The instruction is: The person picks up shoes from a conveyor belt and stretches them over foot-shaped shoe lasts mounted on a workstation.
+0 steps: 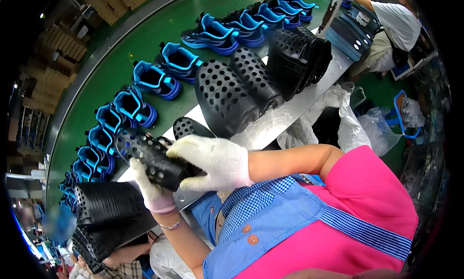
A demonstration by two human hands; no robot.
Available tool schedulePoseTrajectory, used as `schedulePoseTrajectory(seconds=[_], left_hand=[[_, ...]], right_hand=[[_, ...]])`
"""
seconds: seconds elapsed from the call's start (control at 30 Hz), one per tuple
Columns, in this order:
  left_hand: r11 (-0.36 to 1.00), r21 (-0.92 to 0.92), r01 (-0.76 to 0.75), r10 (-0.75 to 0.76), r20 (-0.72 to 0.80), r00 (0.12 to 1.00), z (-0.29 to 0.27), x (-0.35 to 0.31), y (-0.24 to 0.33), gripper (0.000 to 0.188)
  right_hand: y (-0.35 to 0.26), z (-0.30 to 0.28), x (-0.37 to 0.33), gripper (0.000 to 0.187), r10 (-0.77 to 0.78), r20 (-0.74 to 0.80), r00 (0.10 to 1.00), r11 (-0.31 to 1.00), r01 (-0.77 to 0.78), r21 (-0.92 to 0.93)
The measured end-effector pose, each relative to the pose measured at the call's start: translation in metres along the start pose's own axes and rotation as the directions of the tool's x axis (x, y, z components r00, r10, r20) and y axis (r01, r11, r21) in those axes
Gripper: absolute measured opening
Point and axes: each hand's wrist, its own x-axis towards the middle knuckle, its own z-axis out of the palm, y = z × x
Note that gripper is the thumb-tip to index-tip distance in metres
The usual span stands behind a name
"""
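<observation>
- One black, hole-punched, curved shell of plastic-like material (154, 156): held up over the inner edge of the silver metal ledge (297, 110), touched by both hands.
- One left hand in a white knit glove with pink cuff (153, 192): on the wearer's side of the ledge, curled round the shell's lower left flank, thumb up along the side; the other fingers are hidden beneath.
- One right hand in a white knit glove (215, 163): above the ledge, half curled, fingers over and thumb under the shell's near end.
- Handling, as judged: light for its bulk, thin-walled; springy rather than rigid, hardly fragile. Smooth face, likely slick under knit fabric.
- Best hold, as judged: the two long side edges, or the thicker-looking near end; the holes should give fingertips some purchase.
- Two larger black perforated shells (224, 98): standing on the ledge, beyond the right hand.
- One ribbed stack of nested black shells (111, 204): at the ledge's left end.
- Several black-and-blue sports shoes with light-blue collars (154, 78): in a row beyond the ledge, on a green flat surface (159, 32).
</observation>
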Motion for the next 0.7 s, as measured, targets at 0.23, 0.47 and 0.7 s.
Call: schedulePoseTrajectory(seconds=[0.23, 0.47, 0.7], left_hand=[[0.989, 0.145, -0.041, 0.041, -0.001, 0.999, -0.015, -0.001, 0.007, 0.047], [0.993, -0.027, -0.115, 0.116, 0.019, 0.993, -0.009, 0.002, 0.009, 0.028], [0.998, 0.062, 0.027, -0.033, 0.105, 0.994, 0.005, 0.029, 0.026, 0.038]], right_hand=[[-0.014, 0.002, 0.008, 0.042, 0.136, 0.019, 0.991, 0.949, -0.125, -0.290], [-0.028, -0.020, 0.035, 0.036, 0.062, 0.100, 0.993, 0.832, 0.004, -0.555], [-0.034, -0.065, 0.091, 0.042, -0.017, 0.300, 0.954, 0.756, 0.208, -0.620]])
